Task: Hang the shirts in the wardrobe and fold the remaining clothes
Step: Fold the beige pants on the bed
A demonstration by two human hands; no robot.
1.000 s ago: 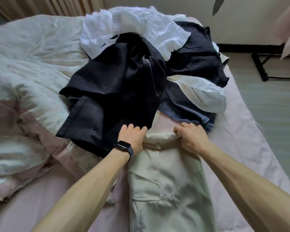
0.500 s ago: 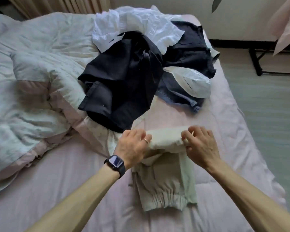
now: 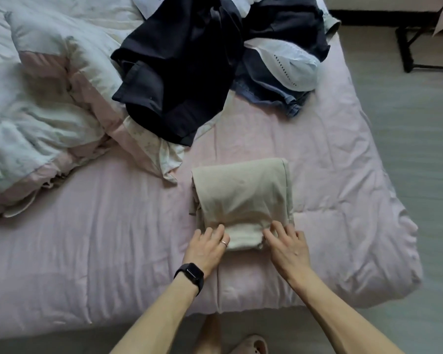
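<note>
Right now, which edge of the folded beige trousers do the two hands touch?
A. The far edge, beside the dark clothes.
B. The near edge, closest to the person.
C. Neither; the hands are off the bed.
B: the left hand and the right hand both lie on the near edge of the beige trousers, apart from the dark clothes.

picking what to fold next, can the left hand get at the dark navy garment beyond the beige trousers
Probably yes. The left hand only rests on the folded beige trousers, and the dark navy garment has its near edge uncovered, with only bare pink sheet between.
</note>
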